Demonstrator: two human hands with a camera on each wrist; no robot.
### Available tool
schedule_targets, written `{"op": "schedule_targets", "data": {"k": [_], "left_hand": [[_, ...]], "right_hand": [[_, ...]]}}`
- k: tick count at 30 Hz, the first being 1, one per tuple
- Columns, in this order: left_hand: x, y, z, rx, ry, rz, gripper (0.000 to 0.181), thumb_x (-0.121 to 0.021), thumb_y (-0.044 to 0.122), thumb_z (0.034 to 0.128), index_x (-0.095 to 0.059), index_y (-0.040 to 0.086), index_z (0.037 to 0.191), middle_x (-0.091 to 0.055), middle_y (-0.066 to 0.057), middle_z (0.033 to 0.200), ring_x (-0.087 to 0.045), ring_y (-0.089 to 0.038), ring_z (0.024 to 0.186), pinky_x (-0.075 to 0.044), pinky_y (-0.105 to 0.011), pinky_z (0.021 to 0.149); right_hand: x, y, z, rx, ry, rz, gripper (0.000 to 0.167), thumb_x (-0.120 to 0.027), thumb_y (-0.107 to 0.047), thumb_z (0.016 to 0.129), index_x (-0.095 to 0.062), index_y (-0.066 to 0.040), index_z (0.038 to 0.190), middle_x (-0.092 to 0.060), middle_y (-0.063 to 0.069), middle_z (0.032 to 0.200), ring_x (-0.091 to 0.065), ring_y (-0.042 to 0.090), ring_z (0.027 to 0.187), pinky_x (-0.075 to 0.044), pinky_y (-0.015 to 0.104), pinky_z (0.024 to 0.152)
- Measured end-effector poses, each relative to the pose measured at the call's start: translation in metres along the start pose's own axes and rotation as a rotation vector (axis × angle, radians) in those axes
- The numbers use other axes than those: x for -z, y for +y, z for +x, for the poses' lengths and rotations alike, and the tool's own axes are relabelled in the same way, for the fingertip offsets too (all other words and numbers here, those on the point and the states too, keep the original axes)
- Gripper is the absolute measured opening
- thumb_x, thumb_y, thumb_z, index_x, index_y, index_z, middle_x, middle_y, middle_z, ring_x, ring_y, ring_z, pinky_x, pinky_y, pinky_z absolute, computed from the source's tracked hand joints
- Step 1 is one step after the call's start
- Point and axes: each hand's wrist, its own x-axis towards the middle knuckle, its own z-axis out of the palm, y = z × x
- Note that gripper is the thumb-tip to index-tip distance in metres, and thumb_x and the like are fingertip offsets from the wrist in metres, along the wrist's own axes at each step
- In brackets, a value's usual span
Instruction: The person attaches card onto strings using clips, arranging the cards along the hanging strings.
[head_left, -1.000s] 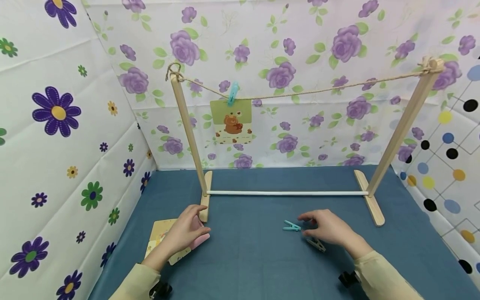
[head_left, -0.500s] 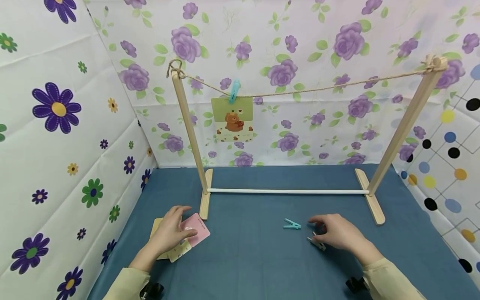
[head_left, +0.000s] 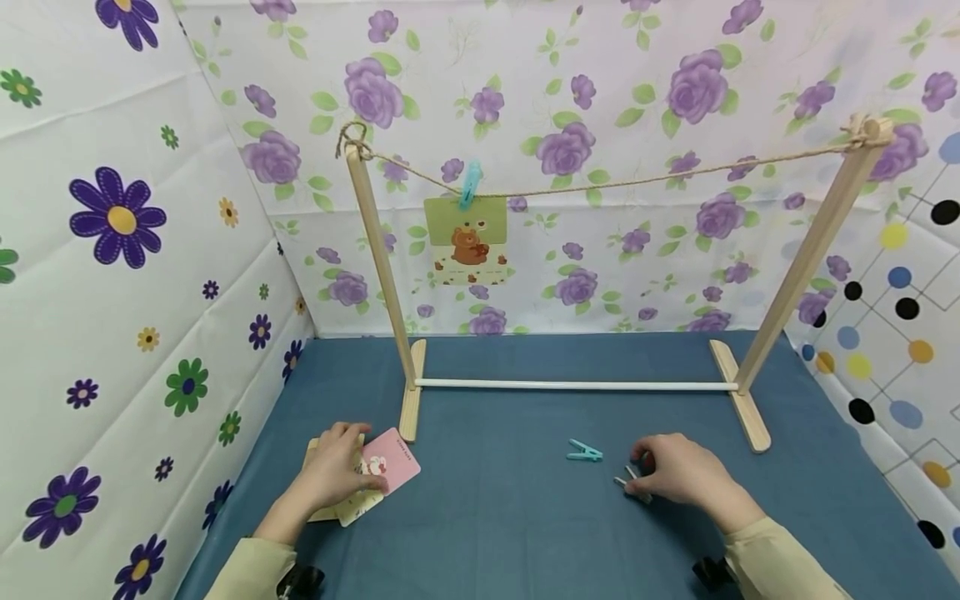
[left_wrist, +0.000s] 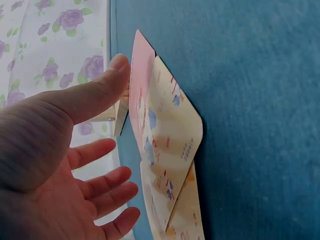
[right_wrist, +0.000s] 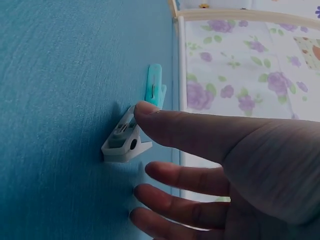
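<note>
Here on the blue tablecloth [head_left: 510, 525], the right hand [head_left: 681, 468] is down at the white clothespin [right_wrist: 126, 146], thumb tip right at one end of it, other fingers spread apart below. The thumb and fingers aren't clamped together around the clip; whether the thumb touches it, I can't tell. Just beyond lies a teal clothespin [head_left: 585, 451], splayed on its side.

Over on the other side, the left hand [head_left: 332, 468] hovers at the cards, thumb and fingers well apart, with no grip on anything. Its thumb overlaps the pink card [head_left: 399, 457], contact unclear. That card overlaps a cream card [left_wrist: 175, 120], with a yellow card [left_wrist: 186, 212] beneath.

And behind, a bear card [head_left: 467, 260] hangs from the twine [head_left: 637, 179] by a second teal clip [head_left: 470, 185], nearer the left wooden post [head_left: 377, 258], above the white rod [head_left: 577, 385].
</note>
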Motion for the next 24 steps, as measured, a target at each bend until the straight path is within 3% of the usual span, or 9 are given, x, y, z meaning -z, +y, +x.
{"op": "schedule_targets", "data": {"k": [7, 16, 24], "left_hand": [[-0.004, 0.004, 0.003, 0.025, -0.021, 0.082, 0.095, -0.105, 0.044, 0.064, -0.064, -0.001, 0.137, -0.06, -0.021, 0.127, -0.054, -0.039, 0.112, -0.047, -0.065, 0.09], [-0.009, 0.008, 0.006, 0.041, -0.007, 0.104, 0.087, -0.108, 0.035, 0.0612, -0.066, -0.004, 0.127, -0.06, -0.015, 0.11, -0.052, -0.031, 0.098, -0.046, -0.055, 0.08], [-0.009, 0.02, 0.012, 0.117, -0.034, 0.141, 0.086, -0.109, 0.031, 0.0585, -0.062, -0.007, 0.12, -0.057, -0.014, 0.1, -0.051, -0.032, 0.093, -0.046, -0.053, 0.077]], "right_hand": [[-0.002, -0.006, 0.001, 0.009, 0.003, -0.039, 0.045, -0.097, -0.045, 0.077, -0.073, -0.015, 0.1, -0.061, -0.002, 0.081, -0.055, 0.016, 0.069, -0.048, 0.04, 0.063], [-0.007, -0.012, 0.003, 0.007, 0.005, -0.093, 0.041, -0.097, -0.038, 0.077, -0.067, -0.014, 0.091, -0.057, -0.002, 0.076, -0.053, 0.017, 0.065, -0.044, 0.038, 0.058], [-0.005, -0.019, 0.007, -0.003, -0.024, -0.141, 0.04, -0.098, -0.035, 0.076, -0.066, -0.013, 0.083, -0.057, 0.0, 0.072, -0.055, 0.017, 0.063, -0.043, 0.036, 0.057]]}}
